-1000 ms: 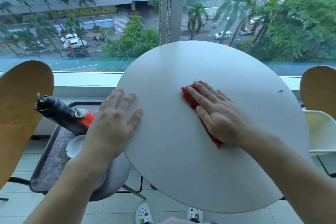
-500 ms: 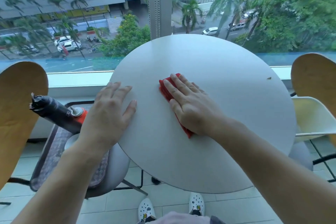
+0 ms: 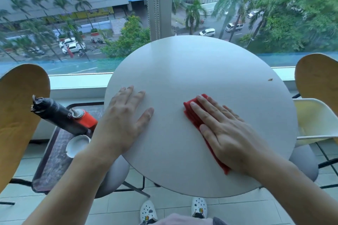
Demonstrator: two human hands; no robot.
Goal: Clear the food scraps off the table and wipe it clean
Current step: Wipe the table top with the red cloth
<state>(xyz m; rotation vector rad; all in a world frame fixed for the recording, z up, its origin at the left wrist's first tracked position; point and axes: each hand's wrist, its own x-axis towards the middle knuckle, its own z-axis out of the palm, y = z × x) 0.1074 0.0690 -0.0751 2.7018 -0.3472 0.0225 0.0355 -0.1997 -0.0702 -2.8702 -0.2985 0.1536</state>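
— So how far along are you?

— Mostly wiping now. Your right hand [image 3: 226,133] lies flat, fingers together, pressing the folded red cloth [image 3: 196,117] onto the round white tabletop [image 3: 182,71]; your left hand [image 3: 124,117] rests open near the left edge.

— Anything left?

— One small brown scrap [image 3: 270,79] near the far right rim, apparently unwiped.

A black bottle [image 3: 60,115] with an orange end lay on a dark tray [image 3: 53,162]. A white shell [image 3: 77,145] sat on the tray just beside it. Two wooden chair backs [image 3: 18,115] stood at the sides. White shoes [image 3: 148,211] stood on the tiled floor [image 3: 247,208].
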